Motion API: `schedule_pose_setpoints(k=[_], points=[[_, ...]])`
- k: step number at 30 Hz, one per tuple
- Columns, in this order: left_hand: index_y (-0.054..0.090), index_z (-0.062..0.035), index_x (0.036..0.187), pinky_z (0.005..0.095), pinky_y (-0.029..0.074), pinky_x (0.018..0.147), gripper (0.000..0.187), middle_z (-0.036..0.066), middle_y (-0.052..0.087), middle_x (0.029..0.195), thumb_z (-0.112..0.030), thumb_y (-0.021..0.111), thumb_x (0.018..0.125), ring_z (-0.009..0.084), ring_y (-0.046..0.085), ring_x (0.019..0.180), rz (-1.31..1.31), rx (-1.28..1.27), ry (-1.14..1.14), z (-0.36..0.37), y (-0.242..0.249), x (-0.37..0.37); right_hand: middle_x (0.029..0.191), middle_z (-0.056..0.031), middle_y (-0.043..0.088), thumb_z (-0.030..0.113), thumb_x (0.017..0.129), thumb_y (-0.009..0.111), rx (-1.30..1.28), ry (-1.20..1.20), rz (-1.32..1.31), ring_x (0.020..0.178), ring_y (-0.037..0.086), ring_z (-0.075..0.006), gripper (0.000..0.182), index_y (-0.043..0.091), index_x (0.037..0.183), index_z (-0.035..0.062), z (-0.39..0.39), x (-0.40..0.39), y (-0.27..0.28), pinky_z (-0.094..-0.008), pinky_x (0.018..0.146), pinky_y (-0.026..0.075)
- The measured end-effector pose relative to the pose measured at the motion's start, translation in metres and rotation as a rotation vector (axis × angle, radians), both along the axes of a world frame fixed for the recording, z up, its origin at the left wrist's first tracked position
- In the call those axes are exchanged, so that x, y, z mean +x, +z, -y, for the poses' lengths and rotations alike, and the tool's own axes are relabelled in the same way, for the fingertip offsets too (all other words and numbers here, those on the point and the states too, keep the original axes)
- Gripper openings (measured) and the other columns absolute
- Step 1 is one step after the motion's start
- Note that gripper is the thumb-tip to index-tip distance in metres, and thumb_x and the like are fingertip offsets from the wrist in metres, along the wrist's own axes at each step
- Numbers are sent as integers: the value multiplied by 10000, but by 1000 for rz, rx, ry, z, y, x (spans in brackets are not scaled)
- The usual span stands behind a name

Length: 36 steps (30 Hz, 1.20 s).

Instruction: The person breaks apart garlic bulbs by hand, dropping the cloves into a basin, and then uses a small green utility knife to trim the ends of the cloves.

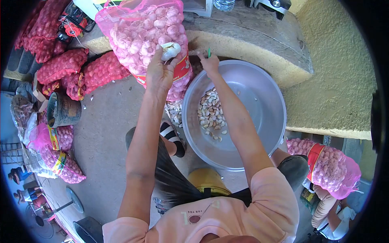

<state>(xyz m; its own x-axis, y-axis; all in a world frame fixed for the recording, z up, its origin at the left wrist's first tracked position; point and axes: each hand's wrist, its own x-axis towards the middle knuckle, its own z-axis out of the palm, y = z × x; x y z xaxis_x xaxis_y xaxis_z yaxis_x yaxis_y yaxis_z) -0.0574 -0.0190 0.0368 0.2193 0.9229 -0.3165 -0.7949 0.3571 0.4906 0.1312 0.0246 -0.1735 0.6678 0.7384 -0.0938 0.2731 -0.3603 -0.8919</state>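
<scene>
My left hand (pixel 161 71) is closed on a white garlic bulb (pixel 171 51), held up in front of a big pink mesh bag of garlic (pixel 148 30). To its right, my right hand (pixel 208 65) is closed, and a small green object (pixel 209 52) pokes up from the fingers; the rest of it is hidden. My right forearm reaches across a wide grey basin (pixel 259 109), with the hand over its far left rim. Loose garlic cloves (pixel 210 111) lie in a heap on the left side of the basin's floor.
Garlic skins (pixel 174 113) litter the floor by my foot. A yellow bucket (pixel 208 180) stands between my legs. Red mesh sacks (pixel 63 67) and a dark bucket (pixel 64 109) are at left. A curved concrete ledge (pixel 243 48) runs behind the basin. Another person (pixel 334 216) sits at lower right beside a garlic bag (pixel 324 164).
</scene>
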Motion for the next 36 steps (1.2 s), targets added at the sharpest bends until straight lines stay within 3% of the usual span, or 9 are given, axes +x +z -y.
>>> schedule_pose_setpoints(k=[3, 7, 10, 12, 24, 25, 27, 30, 36], points=[[488, 44, 1134, 478, 520, 891, 315, 174, 553, 1080, -181, 565, 928, 316, 570, 1021, -101, 57, -24, 2, 0, 4, 895, -82, 674, 428, 748, 755, 182, 38, -417, 762, 642, -168, 471, 653, 993, 39, 34, -13, 75, -283, 564, 490], [490, -13, 1079, 409, 549, 788, 315, 136, 574, 1020, -233, 622, 897, 246, 594, 940, -283, 216, -109, 5, -5, 11, 883, -39, 661, 416, 790, 725, 298, 159, -625, 707, 587, -97, 430, 661, 1054, 83, 65, -20, 144, -240, 569, 461], [489, -34, 1048, 377, 553, 723, 339, 107, 586, 976, -269, 659, 872, 204, 605, 877, -417, 241, -81, 8, -5, 12, 857, -22, 663, 354, 823, 705, 517, 465, -526, 714, 585, -84, 389, 669, 1088, 72, 82, -30, 187, -232, 564, 455], [489, -40, 1038, 367, 552, 698, 353, 95, 592, 954, -284, 673, 861, 188, 608, 849, -446, 275, -76, 7, -4, 11, 792, -20, 673, 295, 847, 678, 485, 651, -193, 710, 594, -83, 316, 691, 1071, 73, 83, -31, 195, -243, 569, 462], [541, -56, 975, 285, 522, 566, 267, 75, 624, 868, -218, 704, 839, 152, 615, 707, -480, 237, 37, 4, -7, 10, 611, -177, 590, 163, 787, 664, 540, 602, 294, 517, 582, -290, 164, 696, 880, 31, 77, -45, 200, -352, 543, 462], [547, -68, 992, 330, 531, 626, 256, 77, 624, 917, -244, 677, 859, 166, 616, 778, -512, 233, -1, 3, -9, 9, 611, -177, 590, 163, 787, 664, 539, 601, 294, 517, 582, -290, 164, 696, 880, 31, 74, -45, 196, -352, 543, 462], [552, -80, 1010, 376, 540, 685, 251, 79, 624, 967, -270, 650, 879, 180, 617, 850, -544, 230, -39, 0, -12, 8, 592, -61, 614, 161, 823, 654, 551, 539, 249, 530, 489, -53, 175, 707, 886, 7, 68, -46, 189, -256, 499, 418], [558, -60, 1051, 376, 539, 686, 294, 85, 626, 982, -290, 638, 887, 191, 621, 859, -453, 217, -65, -2, -13, 8, 567, -114, 586, 170, 796, 652, 592, 430, 13, 492, 554, -189, 155, 679, 818, 19, 63, -48, 183, -325, 526, 448], [548, -45, 1107, 400, 527, 743, 360, 87, 613, 1013, -357, 562, 927, 200, 609, 900, -436, 257, -69, -2, -12, 4, 663, -97, 621, 224, 823, 672, 525, 518, 97, 583, 573, -128, 208, 684, 921, 42, 65, -51, 188, -307, 545, 447]])
